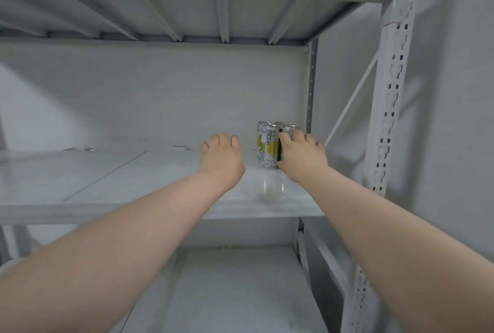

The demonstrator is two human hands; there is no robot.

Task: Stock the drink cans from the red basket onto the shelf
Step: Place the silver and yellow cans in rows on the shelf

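Note:
Several white and yellow drink cans point(268, 145) stand upright in a tight cluster at the right end of the white metal shelf point(133, 180). My right hand point(302, 156) wraps around the front right can of the cluster, covering most of it. Just left of the cans, my left hand point(222, 156) rests palm down on the shelf board, fingers apart and holding nothing. The red basket is out of view.
A perforated white upright post point(387, 118) and a diagonal brace point(352, 102) bound the shelf on the right. Another shelf deck point(187, 6) hangs overhead, and a lower shelf point(227, 292) lies below. A small flat object point(179, 148) lies at the shelf's back edge.

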